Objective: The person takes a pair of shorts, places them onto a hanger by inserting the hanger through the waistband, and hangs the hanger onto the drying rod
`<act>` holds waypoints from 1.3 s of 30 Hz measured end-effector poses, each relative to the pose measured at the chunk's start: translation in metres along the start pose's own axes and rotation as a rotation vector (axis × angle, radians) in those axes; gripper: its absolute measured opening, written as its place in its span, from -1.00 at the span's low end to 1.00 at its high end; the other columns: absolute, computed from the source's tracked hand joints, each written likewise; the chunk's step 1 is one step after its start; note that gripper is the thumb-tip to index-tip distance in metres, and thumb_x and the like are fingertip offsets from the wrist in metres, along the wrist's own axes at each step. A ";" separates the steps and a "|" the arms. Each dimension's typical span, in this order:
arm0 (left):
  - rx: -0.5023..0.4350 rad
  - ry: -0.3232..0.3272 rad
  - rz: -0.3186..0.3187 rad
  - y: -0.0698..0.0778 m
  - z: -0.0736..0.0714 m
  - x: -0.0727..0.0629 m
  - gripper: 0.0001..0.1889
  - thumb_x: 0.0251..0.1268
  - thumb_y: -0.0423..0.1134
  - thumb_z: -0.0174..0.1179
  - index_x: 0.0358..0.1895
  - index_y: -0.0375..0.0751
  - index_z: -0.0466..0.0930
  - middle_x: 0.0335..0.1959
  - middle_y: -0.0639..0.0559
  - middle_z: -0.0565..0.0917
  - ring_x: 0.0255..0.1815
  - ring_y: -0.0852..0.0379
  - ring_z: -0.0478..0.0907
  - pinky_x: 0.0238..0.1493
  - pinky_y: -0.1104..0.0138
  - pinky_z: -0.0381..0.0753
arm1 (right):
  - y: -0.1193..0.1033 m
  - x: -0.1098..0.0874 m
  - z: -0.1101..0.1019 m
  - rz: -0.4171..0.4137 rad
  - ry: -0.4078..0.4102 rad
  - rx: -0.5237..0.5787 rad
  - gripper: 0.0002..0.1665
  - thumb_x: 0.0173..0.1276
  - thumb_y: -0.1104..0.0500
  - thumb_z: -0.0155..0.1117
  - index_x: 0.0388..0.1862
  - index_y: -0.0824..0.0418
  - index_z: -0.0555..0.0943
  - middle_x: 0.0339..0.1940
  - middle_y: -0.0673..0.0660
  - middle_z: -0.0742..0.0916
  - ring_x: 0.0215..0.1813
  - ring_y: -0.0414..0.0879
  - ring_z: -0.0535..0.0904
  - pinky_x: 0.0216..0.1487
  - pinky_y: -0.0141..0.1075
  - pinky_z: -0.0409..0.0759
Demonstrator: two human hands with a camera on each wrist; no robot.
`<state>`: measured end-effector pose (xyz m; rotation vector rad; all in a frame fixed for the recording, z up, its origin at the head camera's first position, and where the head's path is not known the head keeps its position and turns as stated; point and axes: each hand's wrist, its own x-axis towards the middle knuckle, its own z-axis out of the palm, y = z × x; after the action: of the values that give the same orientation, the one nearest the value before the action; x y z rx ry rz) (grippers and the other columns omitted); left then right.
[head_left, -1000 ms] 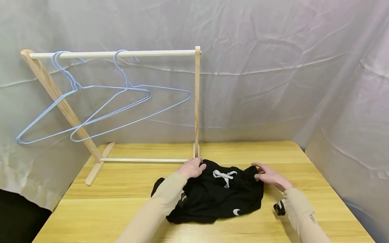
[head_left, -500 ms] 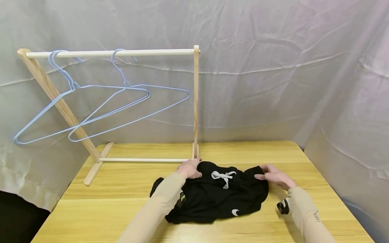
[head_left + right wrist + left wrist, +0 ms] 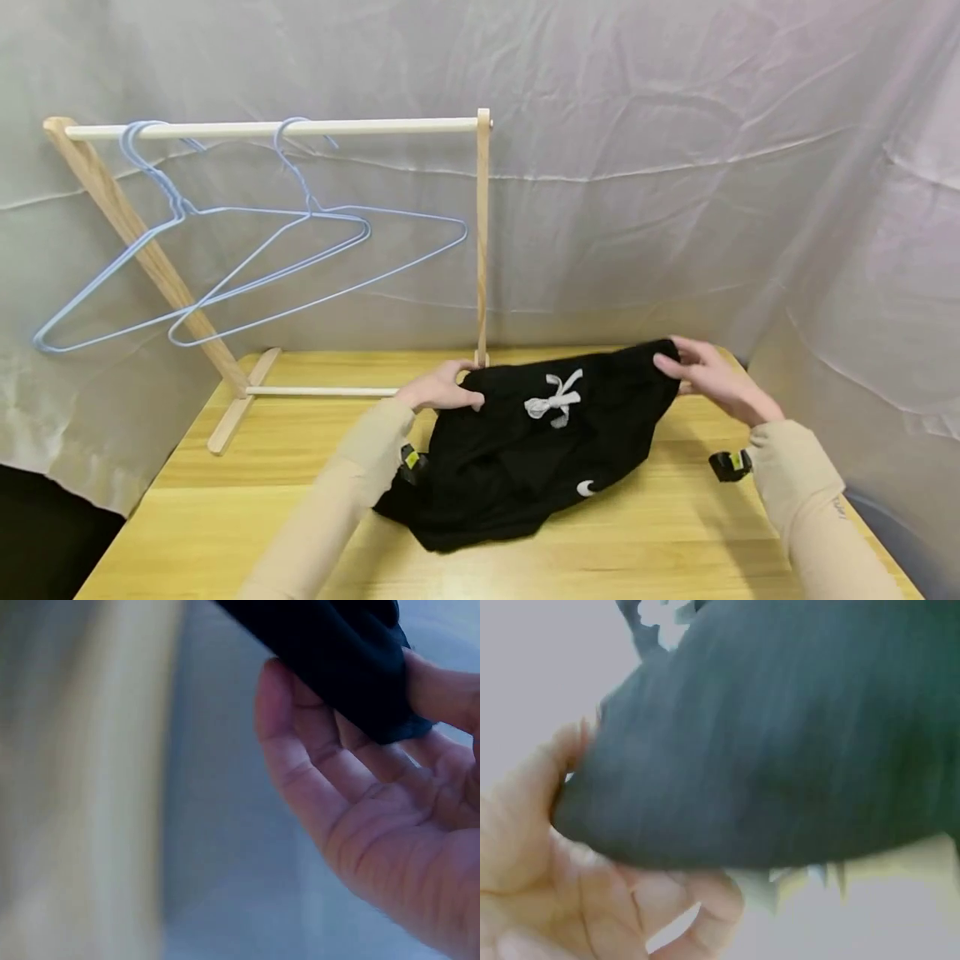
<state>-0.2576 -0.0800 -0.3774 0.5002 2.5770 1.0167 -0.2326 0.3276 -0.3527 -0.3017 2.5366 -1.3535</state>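
Left hand point(image 3: 442, 390) and right hand point(image 3: 705, 377) each pinch a top corner of a soft, matte black garment point(image 3: 517, 467), fingers point(image 3: 304, 776) loosely curled, thumbs closed onto the cloth. Garment slopes, creased, over the yellow wood-grain bench point(image 3: 225, 517), white drawstring bow point(image 3: 553, 403) up top, curved white mark point(image 3: 585, 488) below. Slim blue hangers point(image 3: 309, 204) hang from the wooden rack point(image 3: 483, 250), left of it.

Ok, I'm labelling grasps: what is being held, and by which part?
A black garment, by its waistband: the left grip pinches one end, the right grip the other.
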 end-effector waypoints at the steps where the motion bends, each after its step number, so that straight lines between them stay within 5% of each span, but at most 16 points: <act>1: -0.019 -0.016 -0.008 0.001 -0.006 -0.003 -0.36 0.14 -0.21 0.33 0.33 -0.28 0.44 0.31 -0.26 0.53 0.02 -0.03 0.58 -0.04 0.19 0.61 | -0.011 0.000 -0.005 -0.016 0.019 -0.017 -0.07 0.64 0.01 -0.06 0.57 0.56 -0.25 0.53 0.69 -0.01 0.53 0.58 0.01 0.27 0.12 0.54; 3: -0.068 -0.041 -0.022 0.003 -0.018 -0.011 -0.32 0.12 -0.21 0.34 0.37 -0.24 0.39 0.06 -0.19 0.66 -0.34 0.10 0.54 -0.35 0.28 0.57 | -0.033 0.000 -0.013 -0.036 0.050 -0.039 -0.07 0.65 -0.01 -0.07 0.59 0.51 -0.25 0.57 0.65 -0.04 0.56 0.55 -0.01 0.31 0.08 0.51; 4: -0.096 -0.051 -0.016 0.004 -0.023 -0.014 -0.32 0.13 -0.22 0.35 0.36 -0.23 0.38 -0.13 -0.11 0.70 -0.49 0.15 0.47 -0.46 0.31 0.51 | -0.043 0.000 -0.017 -0.049 0.057 -0.034 -0.08 0.65 -0.01 -0.07 0.60 0.48 -0.26 0.57 0.63 -0.04 0.55 0.42 0.16 0.30 -0.04 0.54; 8: -0.164 -0.022 0.046 0.009 -0.049 -0.029 -0.33 0.14 -0.22 0.41 0.32 -0.23 0.36 -0.60 0.10 0.60 -0.67 0.21 0.36 -0.50 0.37 0.47 | -0.078 0.003 -0.026 -0.204 0.061 0.229 -0.51 0.63 0.13 -0.01 0.44 0.27 0.36 0.36 0.26 0.59 0.15 -0.12 0.66 -0.02 -0.36 0.67; 10: -0.124 0.037 0.110 0.016 -0.062 -0.035 -0.41 0.14 -0.22 0.44 0.23 -0.24 0.42 -0.52 0.05 0.67 -0.56 0.17 0.51 -0.35 0.33 0.54 | -0.094 0.004 -0.030 -0.300 0.055 0.363 -0.75 0.60 0.22 0.04 0.15 0.15 0.55 0.00 0.02 0.76 -0.21 -0.33 0.68 -0.20 -0.44 0.66; 12: -0.075 0.121 0.154 0.026 -0.076 -0.042 -0.47 0.14 -0.22 0.45 0.15 -0.22 0.45 -0.31 -0.07 0.72 -0.35 0.07 0.66 -0.17 0.25 0.62 | -0.113 0.003 -0.035 -0.366 0.107 0.382 -0.86 0.57 0.24 0.09 -0.06 0.09 0.60 -0.22 -0.11 0.75 -0.26 -0.30 0.68 -0.26 -0.43 0.64; 17: -0.034 0.416 0.276 0.067 -0.120 -0.058 -0.54 0.13 -0.38 0.43 0.08 -0.28 0.46 0.05 -0.26 0.67 0.10 -0.19 0.70 0.06 0.12 0.65 | -0.169 0.007 -0.053 -0.455 0.509 0.078 -0.84 0.50 0.22 0.19 -0.33 0.02 0.57 -0.52 -0.21 0.59 -0.41 -0.35 0.49 -0.35 -0.51 0.43; 20: -0.077 0.627 0.374 0.104 -0.147 -0.064 -0.51 0.13 -0.48 0.37 0.14 -0.29 0.45 0.10 -0.27 0.69 0.12 -0.16 0.70 0.03 0.24 0.63 | -0.205 0.015 -0.065 -0.521 0.807 -0.055 -0.74 0.44 0.25 0.19 -0.38 -0.12 0.54 -0.53 -0.34 0.52 -0.37 -0.41 0.40 -0.21 -0.53 0.33; 24: -0.049 0.853 0.439 0.145 -0.172 -0.070 -0.51 0.15 -0.48 0.24 0.18 -0.18 0.43 -0.02 -0.15 0.76 -0.04 0.07 0.74 -0.03 0.39 0.53 | -0.240 0.018 -0.075 -0.550 1.018 -0.127 -0.68 0.42 0.22 0.19 -0.31 -0.29 0.52 -0.43 -0.46 0.55 -0.25 -0.46 0.40 -0.03 -0.53 0.26; 27: 0.021 0.954 0.425 0.153 -0.182 -0.077 -0.55 0.19 -0.47 0.16 0.17 -0.14 0.42 -0.16 -0.04 0.75 -0.19 0.20 0.61 -0.03 0.41 0.41 | -0.249 0.011 -0.076 -0.578 0.973 -0.079 -0.71 0.42 0.22 0.20 -0.30 -0.25 0.54 -0.41 -0.39 0.61 -0.29 -0.44 0.47 -0.08 -0.53 0.32; 30: 0.053 0.977 0.433 0.147 -0.187 -0.082 -0.55 0.22 -0.49 0.10 0.19 -0.13 0.40 -0.15 -0.01 0.67 -0.23 0.15 0.48 -0.03 0.38 0.33 | -0.248 0.008 -0.073 -0.606 0.881 -0.039 -0.74 0.43 0.24 0.21 -0.30 -0.19 0.56 -0.43 -0.34 0.64 -0.35 -0.43 0.53 -0.17 -0.51 0.37; 39: -0.009 0.786 0.453 0.119 -0.183 -0.080 -0.50 0.05 -0.60 0.12 0.13 -0.24 0.43 -0.03 -0.12 0.68 -0.21 0.23 0.58 -0.13 0.47 0.46 | -0.223 0.010 -0.070 -0.471 0.584 0.033 -0.87 0.46 0.16 0.25 -0.29 -0.04 0.67 -0.48 -0.31 0.70 -0.31 -0.38 0.53 -0.19 -0.54 0.39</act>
<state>-0.2395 -0.1409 -0.1539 0.8424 3.2049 1.6381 -0.2494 0.2574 -0.1302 -0.6036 3.0345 -1.8791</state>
